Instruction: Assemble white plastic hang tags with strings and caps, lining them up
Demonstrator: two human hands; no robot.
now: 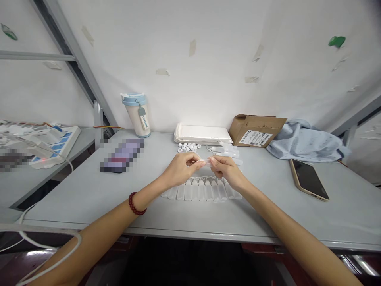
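My left hand [182, 169], with a dark red bead bracelet [137, 204] at the wrist, is closed in a pinch above the desk. Facing it, my right hand [228, 170] pinches too, the fingertips nearly meeting. Between them shows a small translucent piece [207, 161], too small and covered to name. Just below lies a row of flat translucent plastic sleeves [202, 191] with white cord loops at their upper ends. Behind my left hand sits a pile of small white caps [189, 147]. More translucent sleeves [228, 151] lie behind my right hand, partly hidden by it.
At the back stand a cream tumbler with a blue lid [137, 115], a white flat stack [204, 133] and an open cardboard box [257, 130]. A blue cloth [306, 141] and a phone [309, 180] lie right. A blurred purple item [123, 155] lies left, near a power strip [56, 147].
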